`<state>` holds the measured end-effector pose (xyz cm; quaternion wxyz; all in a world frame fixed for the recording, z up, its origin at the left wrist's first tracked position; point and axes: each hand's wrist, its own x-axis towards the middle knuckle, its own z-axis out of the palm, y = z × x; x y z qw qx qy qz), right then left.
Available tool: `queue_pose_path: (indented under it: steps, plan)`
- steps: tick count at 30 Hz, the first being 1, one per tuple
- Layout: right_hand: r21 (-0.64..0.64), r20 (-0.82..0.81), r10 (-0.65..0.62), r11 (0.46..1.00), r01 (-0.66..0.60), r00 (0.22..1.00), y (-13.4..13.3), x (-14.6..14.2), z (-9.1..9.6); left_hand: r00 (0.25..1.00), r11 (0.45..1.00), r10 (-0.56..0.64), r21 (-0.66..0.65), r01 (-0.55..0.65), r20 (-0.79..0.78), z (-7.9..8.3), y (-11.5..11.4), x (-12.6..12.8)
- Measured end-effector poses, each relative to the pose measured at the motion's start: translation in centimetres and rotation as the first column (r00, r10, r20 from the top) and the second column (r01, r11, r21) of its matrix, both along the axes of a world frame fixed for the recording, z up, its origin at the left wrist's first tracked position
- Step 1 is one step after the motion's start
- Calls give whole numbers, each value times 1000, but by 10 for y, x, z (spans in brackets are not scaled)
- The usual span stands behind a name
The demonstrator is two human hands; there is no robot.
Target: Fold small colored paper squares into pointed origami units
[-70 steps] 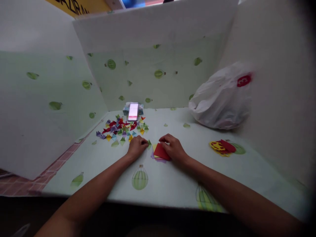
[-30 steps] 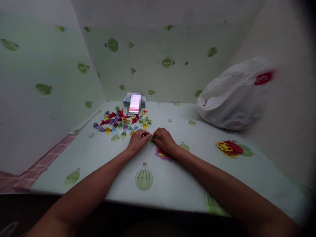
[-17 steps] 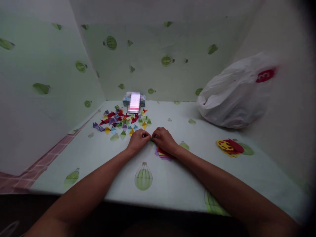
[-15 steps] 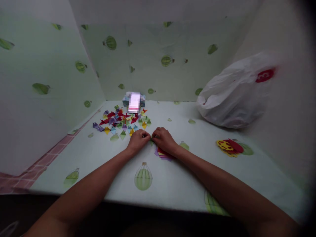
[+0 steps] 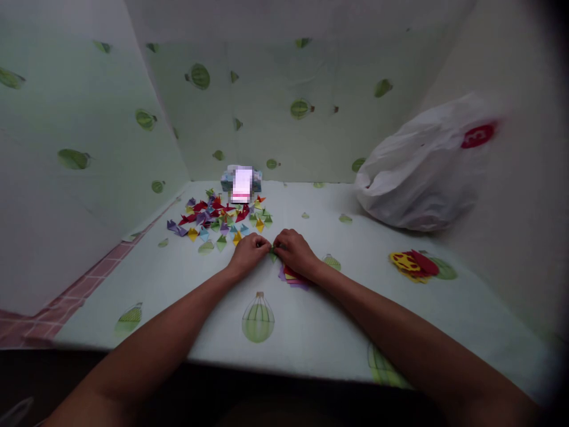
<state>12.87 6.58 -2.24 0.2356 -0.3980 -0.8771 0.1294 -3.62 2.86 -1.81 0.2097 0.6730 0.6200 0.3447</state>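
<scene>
Between my fingertips is a small piece of folded green paper (image 5: 272,255), mostly covered by the fingers. My left hand (image 5: 251,252) pinches its left side, and my right hand (image 5: 294,249) pinches its right side; both are closed on it. Under my right wrist lies a stack of square coloured paper sheets (image 5: 291,279), purple, red and yellow at its edges. Just beyond my left hand spreads a pile of folded paper cranes (image 5: 213,216) in red, purple, yellow, green and blue.
Behind the cranes, a bright-screened phone (image 5: 242,182), blurred out, leans on a patterned box (image 5: 227,179). A full white plastic bag (image 5: 418,172) stands at the back right. Nearer lie yellow and red cut-out pieces (image 5: 413,265). The balloon-print tablecloth (image 5: 213,332) ends at the front edge.
Almost nothing differs. Both hands keep their place with the green paper between them, apart from a very slight finger shift.
</scene>
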Motion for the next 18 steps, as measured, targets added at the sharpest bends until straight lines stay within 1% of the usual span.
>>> queue_pose_path:
  steps: [8, 18]
  plan:
    - [5, 7, 1, 1000, -1, 1000, -1, 0, 2, 1000, 1000, -1, 1, 1, 3, 3, 0, -1]
    - [2, 8, 9, 1000, -9, 1000, 0, 0, 0, 1000, 1000, -4, -19, 5, 24, 2, 0, 1]
